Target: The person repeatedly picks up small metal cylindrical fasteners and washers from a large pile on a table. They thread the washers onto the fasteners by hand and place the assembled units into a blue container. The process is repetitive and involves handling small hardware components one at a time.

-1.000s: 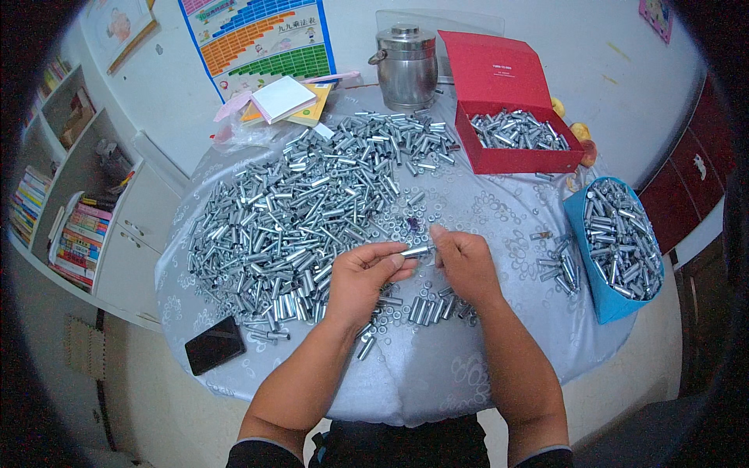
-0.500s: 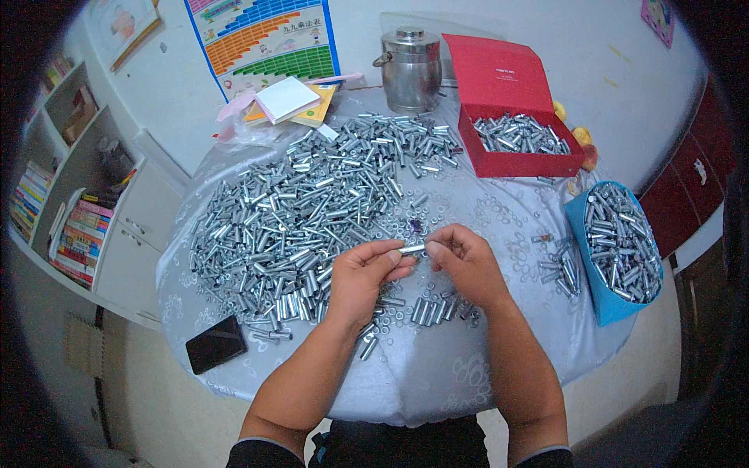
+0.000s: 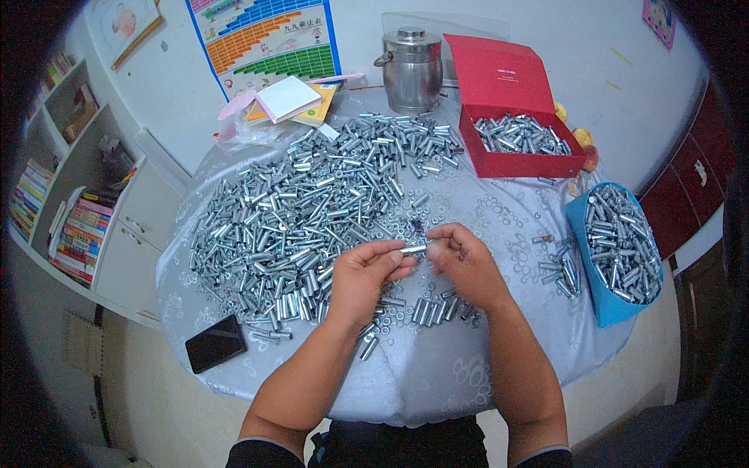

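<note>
My left hand (image 3: 365, 274) pinches a short silver sleeve bolt (image 3: 413, 249) between thumb and fingers, and holds it level above the table's middle. At the bolt's right end is my right hand (image 3: 468, 261), its fingers curled around the tip and thumb blurred. Whether a nut or washer sits under those fingertips is hidden. A broad heap of loose metal bolts and sleeves (image 3: 304, 203) spreads left and beyond my hands. Small washers (image 3: 402, 226) lie scattered just past the bolt. Below my right hand a row of metal sleeves (image 3: 433, 312) lies side by side.
A red lidded box (image 3: 507, 164) and a blue fabric bin (image 3: 599, 273), both full of metal pieces, stand on the right. Several bolts (image 3: 563, 269) lie beside the bin. A dark phone (image 3: 215, 345) is at front left; a steel canister (image 3: 412, 74) stands at the back.
My right thumb and fingers have shifted slightly at the bolt's end, uncovering a bit more of it. The left hand keeps its hold in nearly the same place.
</note>
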{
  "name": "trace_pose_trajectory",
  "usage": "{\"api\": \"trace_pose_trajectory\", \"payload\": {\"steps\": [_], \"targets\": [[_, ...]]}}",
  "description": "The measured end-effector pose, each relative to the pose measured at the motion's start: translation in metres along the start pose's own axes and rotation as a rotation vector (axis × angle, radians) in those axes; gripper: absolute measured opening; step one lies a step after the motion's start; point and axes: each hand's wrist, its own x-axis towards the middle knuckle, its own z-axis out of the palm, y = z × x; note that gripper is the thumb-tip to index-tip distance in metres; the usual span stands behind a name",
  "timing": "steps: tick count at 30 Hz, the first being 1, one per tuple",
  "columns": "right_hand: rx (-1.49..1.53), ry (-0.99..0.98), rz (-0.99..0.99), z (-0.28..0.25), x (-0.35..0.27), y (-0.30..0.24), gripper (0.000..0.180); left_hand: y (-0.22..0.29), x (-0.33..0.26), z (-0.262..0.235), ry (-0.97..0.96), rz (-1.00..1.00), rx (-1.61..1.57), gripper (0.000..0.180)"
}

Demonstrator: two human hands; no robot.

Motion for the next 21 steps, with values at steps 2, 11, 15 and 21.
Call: {"api": "trace_pose_trajectory", "payload": {"steps": [2,11,15,21], "targets": [[-0.205,-0.055,0.031,-0.009,0.002,0.005,0.033,0.002,-0.001,0.001,0.01,-0.008,0.016,0.019],[-0.13,0.002,0.065,-0.008,0.0,0.008,0.027,0.003,-0.002,0.002,0.007,-0.003,0.01,0.02],[0.022,0.033,-0.008,0.0,0.001,0.001,0.024,0.002,-0.002,0.001,-0.006,0.023,0.001,0.02],[-0.122,-0.058,0.104,-0.013,0.003,0.011,0.027,0.003,-0.002,0.001,-0.003,0.022,0.0,0.02]]}}
